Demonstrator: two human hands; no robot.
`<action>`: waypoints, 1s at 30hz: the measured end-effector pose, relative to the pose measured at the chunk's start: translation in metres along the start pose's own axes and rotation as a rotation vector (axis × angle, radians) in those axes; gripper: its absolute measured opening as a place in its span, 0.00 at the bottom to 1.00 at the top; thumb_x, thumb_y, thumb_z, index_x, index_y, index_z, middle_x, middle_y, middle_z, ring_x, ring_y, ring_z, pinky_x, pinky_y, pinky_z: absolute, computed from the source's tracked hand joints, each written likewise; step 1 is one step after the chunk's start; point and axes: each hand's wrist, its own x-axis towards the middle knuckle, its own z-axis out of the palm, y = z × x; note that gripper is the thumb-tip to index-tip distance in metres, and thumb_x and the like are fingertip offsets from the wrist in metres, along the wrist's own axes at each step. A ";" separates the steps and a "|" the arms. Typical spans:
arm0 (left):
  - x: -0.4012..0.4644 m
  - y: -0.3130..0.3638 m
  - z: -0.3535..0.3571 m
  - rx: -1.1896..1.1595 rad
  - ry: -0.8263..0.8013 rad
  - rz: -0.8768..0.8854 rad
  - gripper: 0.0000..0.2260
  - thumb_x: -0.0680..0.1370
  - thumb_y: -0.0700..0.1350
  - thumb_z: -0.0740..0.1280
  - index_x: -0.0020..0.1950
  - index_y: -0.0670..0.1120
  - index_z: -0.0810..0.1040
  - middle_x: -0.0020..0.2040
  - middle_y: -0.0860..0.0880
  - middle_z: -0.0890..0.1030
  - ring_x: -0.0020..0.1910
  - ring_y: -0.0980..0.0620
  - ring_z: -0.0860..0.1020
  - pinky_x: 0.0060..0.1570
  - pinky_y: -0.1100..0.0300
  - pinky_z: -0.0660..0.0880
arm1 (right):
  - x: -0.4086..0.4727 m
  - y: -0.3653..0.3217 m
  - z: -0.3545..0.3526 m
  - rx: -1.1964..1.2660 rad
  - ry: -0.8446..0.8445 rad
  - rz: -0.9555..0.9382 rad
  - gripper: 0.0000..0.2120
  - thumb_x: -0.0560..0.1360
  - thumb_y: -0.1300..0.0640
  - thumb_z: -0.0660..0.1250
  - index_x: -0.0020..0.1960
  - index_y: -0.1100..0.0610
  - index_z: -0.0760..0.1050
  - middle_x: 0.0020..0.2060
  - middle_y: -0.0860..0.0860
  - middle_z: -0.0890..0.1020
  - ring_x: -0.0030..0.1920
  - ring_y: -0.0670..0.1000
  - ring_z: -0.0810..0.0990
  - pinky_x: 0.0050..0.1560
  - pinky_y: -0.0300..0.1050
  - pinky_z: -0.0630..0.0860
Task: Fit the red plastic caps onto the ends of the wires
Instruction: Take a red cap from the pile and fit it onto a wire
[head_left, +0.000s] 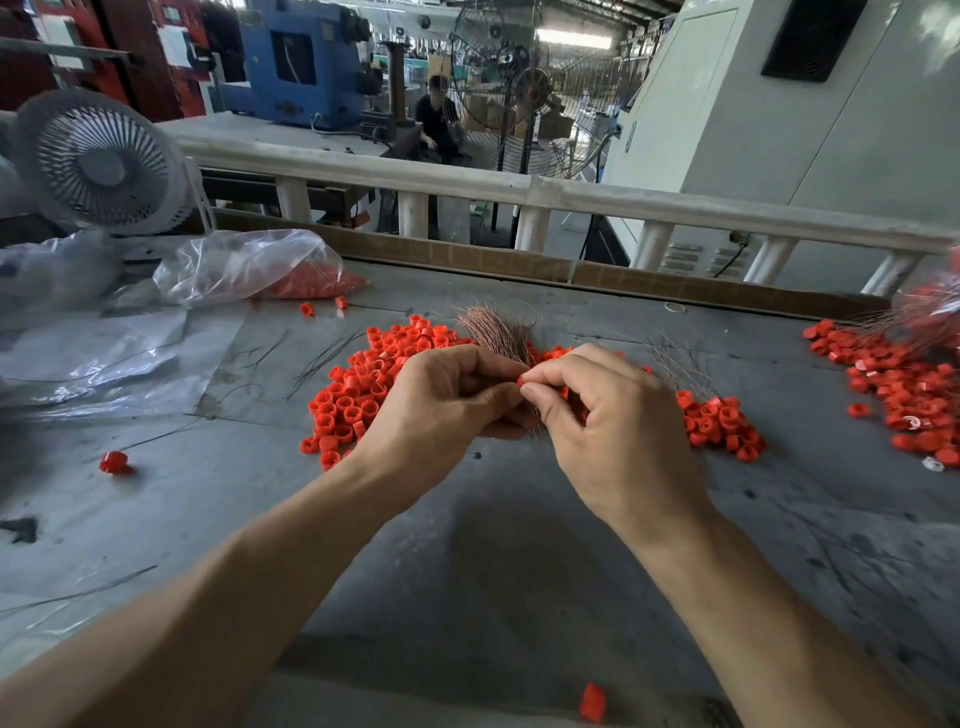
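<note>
My left hand (441, 405) grips a bundle of thin copper-coloured wires (493, 327) whose tips fan up behind my fingers. My right hand (608, 415) pinches a small red cap (521, 381) between thumb and forefinger, right against my left fingertips. Both hands meet above a large pile of loose red caps (363, 384) on the grey table (519, 545). More of that pile shows to the right of my right hand (722, 421). How the cap sits on a wire is hidden by my fingers.
A second heap of red caps with wires (904, 384) lies at the right edge. A clear plastic bag of caps (260, 270) and a white fan (98, 161) stand at the back left. Single caps lie at left (113, 461) and near the front edge (592, 701). Loose dark wires (322, 358) are scattered on the table.
</note>
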 end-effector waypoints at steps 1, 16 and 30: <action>0.000 0.000 0.000 0.000 -0.001 0.001 0.06 0.79 0.33 0.68 0.53 0.39 0.83 0.44 0.40 0.87 0.45 0.43 0.86 0.48 0.55 0.84 | 0.000 0.000 0.000 -0.010 -0.004 -0.002 0.02 0.77 0.59 0.74 0.45 0.55 0.84 0.40 0.46 0.82 0.42 0.50 0.80 0.43 0.51 0.78; -0.001 -0.003 0.000 0.040 -0.013 0.010 0.07 0.80 0.32 0.68 0.53 0.41 0.83 0.43 0.41 0.87 0.45 0.42 0.86 0.48 0.54 0.84 | 0.000 0.000 -0.002 -0.001 -0.064 0.060 0.03 0.77 0.59 0.73 0.45 0.54 0.83 0.39 0.46 0.81 0.43 0.49 0.79 0.43 0.52 0.77; -0.001 0.001 0.001 0.013 -0.012 0.006 0.07 0.79 0.33 0.68 0.55 0.38 0.83 0.44 0.40 0.87 0.46 0.42 0.86 0.49 0.54 0.84 | 0.001 0.003 -0.001 0.159 -0.075 0.140 0.03 0.79 0.61 0.71 0.46 0.56 0.81 0.41 0.46 0.82 0.45 0.47 0.80 0.48 0.47 0.76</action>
